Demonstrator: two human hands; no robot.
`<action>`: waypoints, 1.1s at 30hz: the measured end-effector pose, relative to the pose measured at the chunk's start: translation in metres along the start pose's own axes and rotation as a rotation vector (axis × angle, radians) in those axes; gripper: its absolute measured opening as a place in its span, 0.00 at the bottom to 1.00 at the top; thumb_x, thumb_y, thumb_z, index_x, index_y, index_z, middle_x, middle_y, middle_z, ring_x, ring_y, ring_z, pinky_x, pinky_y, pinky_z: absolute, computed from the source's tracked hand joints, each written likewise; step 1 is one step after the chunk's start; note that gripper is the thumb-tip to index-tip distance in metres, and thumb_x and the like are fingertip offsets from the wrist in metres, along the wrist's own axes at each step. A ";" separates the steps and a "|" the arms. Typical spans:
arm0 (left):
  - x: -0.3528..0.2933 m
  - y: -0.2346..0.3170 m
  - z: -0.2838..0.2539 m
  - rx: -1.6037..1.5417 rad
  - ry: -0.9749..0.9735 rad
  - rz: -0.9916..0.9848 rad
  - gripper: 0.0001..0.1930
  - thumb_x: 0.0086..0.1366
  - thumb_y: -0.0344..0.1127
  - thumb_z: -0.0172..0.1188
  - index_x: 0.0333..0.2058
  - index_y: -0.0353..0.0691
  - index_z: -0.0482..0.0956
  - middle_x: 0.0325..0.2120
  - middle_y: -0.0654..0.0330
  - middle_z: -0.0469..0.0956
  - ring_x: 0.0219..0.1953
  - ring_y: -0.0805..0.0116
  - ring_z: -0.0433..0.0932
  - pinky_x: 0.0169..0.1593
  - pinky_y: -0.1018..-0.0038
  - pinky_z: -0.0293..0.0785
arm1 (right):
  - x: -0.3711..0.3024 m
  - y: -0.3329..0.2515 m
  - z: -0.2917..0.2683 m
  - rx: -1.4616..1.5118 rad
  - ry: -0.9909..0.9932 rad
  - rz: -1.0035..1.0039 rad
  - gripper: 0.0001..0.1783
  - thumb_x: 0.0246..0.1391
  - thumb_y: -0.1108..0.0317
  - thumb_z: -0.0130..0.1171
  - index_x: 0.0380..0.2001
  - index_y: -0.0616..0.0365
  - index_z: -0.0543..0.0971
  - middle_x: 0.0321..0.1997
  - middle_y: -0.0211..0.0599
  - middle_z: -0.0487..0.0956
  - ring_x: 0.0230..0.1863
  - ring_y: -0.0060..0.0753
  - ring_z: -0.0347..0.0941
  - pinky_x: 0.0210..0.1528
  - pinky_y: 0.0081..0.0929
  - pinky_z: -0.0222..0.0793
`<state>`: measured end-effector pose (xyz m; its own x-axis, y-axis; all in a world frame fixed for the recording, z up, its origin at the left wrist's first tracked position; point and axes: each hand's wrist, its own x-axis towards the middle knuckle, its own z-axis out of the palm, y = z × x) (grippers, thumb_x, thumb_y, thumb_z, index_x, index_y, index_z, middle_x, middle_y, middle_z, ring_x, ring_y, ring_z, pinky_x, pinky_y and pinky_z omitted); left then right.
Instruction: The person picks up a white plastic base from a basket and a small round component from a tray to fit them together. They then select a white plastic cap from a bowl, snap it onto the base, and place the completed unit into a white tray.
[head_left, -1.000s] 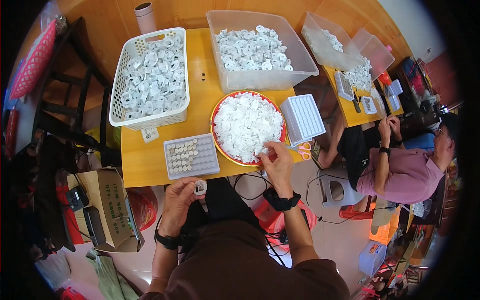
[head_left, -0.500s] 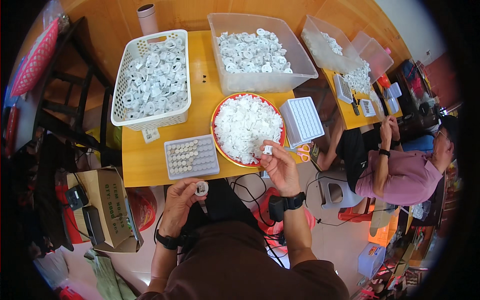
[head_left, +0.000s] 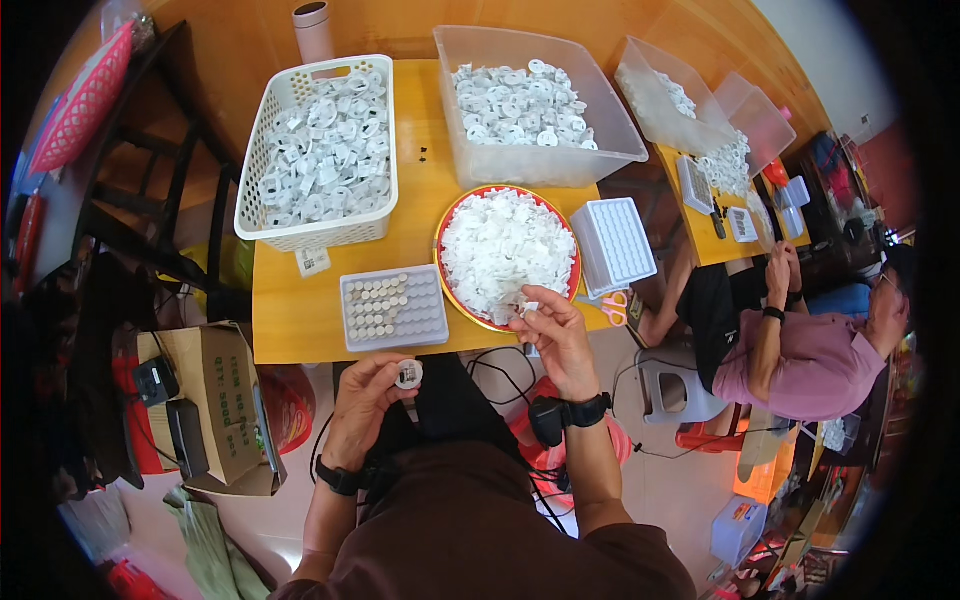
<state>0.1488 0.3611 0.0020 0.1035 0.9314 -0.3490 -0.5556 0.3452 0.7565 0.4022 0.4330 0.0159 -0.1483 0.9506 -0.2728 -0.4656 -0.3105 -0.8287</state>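
My left hand [head_left: 366, 402] pinches a round, clear-and-white plastic part [head_left: 408, 374] just off the table's near edge. Fine detail inside that part is too small to name. Over the near rim of a red round tray [head_left: 447, 282], my right hand [head_left: 560, 340] holds a small white plastic piece [head_left: 529, 308] between thumb and fingers. The tray is heaped with similar small white pieces [head_left: 505, 240]. Left of it lies a grey compartment tray [head_left: 425, 325], its left part filled with rows of small round discs [head_left: 372, 305].
A white basket [head_left: 318, 236] and a clear bin [head_left: 545, 168] full of white plastic parts stand farther back. Stacked white trays [head_left: 615, 245] and pink-handled scissors [head_left: 615, 307] lie right. A co-worker in a pink shirt [head_left: 790, 355] sits at another table [head_left: 712, 245]. A cardboard box [head_left: 215, 400] stands lower left.
The whole view has shifted slightly. My right hand has come a little left and nearer, and its white piece is turned differently. My left hand still holds the round part.
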 end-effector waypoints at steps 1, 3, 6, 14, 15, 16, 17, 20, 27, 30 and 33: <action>-0.001 0.001 0.001 -0.005 -0.007 -0.007 0.11 0.63 0.33 0.53 0.39 0.33 0.75 0.36 0.53 0.77 0.37 0.70 0.77 0.38 0.76 0.78 | 0.000 0.000 0.002 0.000 -0.006 0.004 0.15 0.48 0.78 0.57 0.43 0.64 0.75 0.30 0.33 0.77 0.34 0.24 0.76 0.34 0.16 0.68; -0.002 0.002 0.001 -0.013 -0.003 -0.008 0.11 0.63 0.34 0.52 0.39 0.33 0.75 0.36 0.53 0.77 0.37 0.70 0.77 0.39 0.76 0.78 | -0.002 0.001 0.004 -0.088 -0.025 0.009 0.14 0.48 0.78 0.57 0.41 0.64 0.76 0.30 0.31 0.77 0.33 0.20 0.73 0.37 0.15 0.65; -0.004 0.003 0.004 -0.002 0.010 -0.014 0.11 0.63 0.34 0.52 0.40 0.32 0.75 0.36 0.53 0.77 0.37 0.70 0.77 0.40 0.76 0.77 | -0.005 -0.002 0.013 -0.273 -0.085 -0.096 0.13 0.47 0.79 0.57 0.39 0.64 0.77 0.30 0.30 0.77 0.33 0.18 0.71 0.38 0.15 0.63; -0.003 -0.001 -0.003 -0.062 -0.032 -0.038 0.11 0.64 0.34 0.51 0.41 0.33 0.74 0.37 0.54 0.77 0.38 0.69 0.77 0.41 0.75 0.77 | -0.012 0.010 0.031 -0.154 -0.200 0.006 0.12 0.47 0.79 0.57 0.38 0.63 0.76 0.31 0.33 0.78 0.33 0.21 0.74 0.37 0.16 0.66; -0.003 -0.001 -0.003 -0.056 -0.029 -0.039 0.11 0.64 0.34 0.51 0.41 0.34 0.74 0.36 0.54 0.77 0.38 0.69 0.77 0.41 0.75 0.77 | -0.014 0.012 0.038 -0.130 -0.226 0.032 0.12 0.48 0.79 0.57 0.39 0.63 0.75 0.31 0.33 0.78 0.33 0.22 0.74 0.36 0.15 0.67; -0.003 0.000 -0.003 -0.059 -0.024 -0.039 0.11 0.64 0.34 0.51 0.41 0.34 0.74 0.36 0.54 0.77 0.38 0.69 0.77 0.41 0.75 0.77 | -0.015 0.015 0.046 -0.106 -0.253 0.058 0.13 0.48 0.78 0.57 0.40 0.63 0.74 0.31 0.34 0.78 0.33 0.23 0.75 0.34 0.15 0.67; -0.004 0.002 -0.002 -0.055 -0.010 -0.048 0.11 0.64 0.34 0.51 0.41 0.34 0.74 0.36 0.55 0.77 0.37 0.70 0.77 0.40 0.75 0.77 | -0.017 0.016 0.052 -0.107 -0.255 0.063 0.13 0.48 0.78 0.57 0.40 0.63 0.74 0.31 0.34 0.78 0.33 0.23 0.75 0.34 0.15 0.67; -0.004 0.004 0.001 -0.068 -0.004 -0.053 0.11 0.63 0.33 0.52 0.41 0.34 0.75 0.36 0.57 0.77 0.36 0.72 0.77 0.39 0.78 0.77 | -0.019 0.025 0.063 -0.192 -0.284 0.099 0.11 0.50 0.78 0.56 0.39 0.63 0.75 0.30 0.32 0.77 0.34 0.22 0.75 0.32 0.15 0.66; -0.003 0.003 -0.004 -0.102 -0.051 -0.044 0.11 0.63 0.33 0.54 0.41 0.35 0.76 0.35 0.60 0.77 0.33 0.76 0.76 0.36 0.82 0.76 | -0.024 0.033 0.088 -0.352 -0.274 -0.033 0.08 0.50 0.79 0.56 0.35 0.64 0.78 0.31 0.27 0.73 0.30 0.16 0.69 0.32 0.12 0.63; -0.004 0.003 -0.004 -0.100 -0.048 -0.028 0.11 0.62 0.33 0.54 0.41 0.35 0.76 0.35 0.60 0.77 0.33 0.77 0.76 0.36 0.82 0.76 | -0.027 0.037 0.092 -0.499 -0.269 -0.147 0.08 0.48 0.80 0.57 0.35 0.63 0.78 0.30 0.30 0.72 0.28 0.17 0.68 0.28 0.12 0.62; -0.004 0.001 -0.005 -0.106 -0.048 -0.026 0.11 0.62 0.33 0.54 0.41 0.35 0.76 0.35 0.60 0.77 0.32 0.78 0.76 0.36 0.82 0.76 | -0.030 0.034 0.097 -0.868 -0.304 -0.342 0.10 0.46 0.80 0.58 0.35 0.61 0.78 0.30 0.31 0.72 0.25 0.19 0.68 0.25 0.15 0.62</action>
<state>0.1437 0.3568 0.0011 0.1568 0.9278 -0.3386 -0.6358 0.3572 0.6842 0.3064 0.3945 0.0428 -0.3997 0.9126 0.0857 0.2599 0.2025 -0.9442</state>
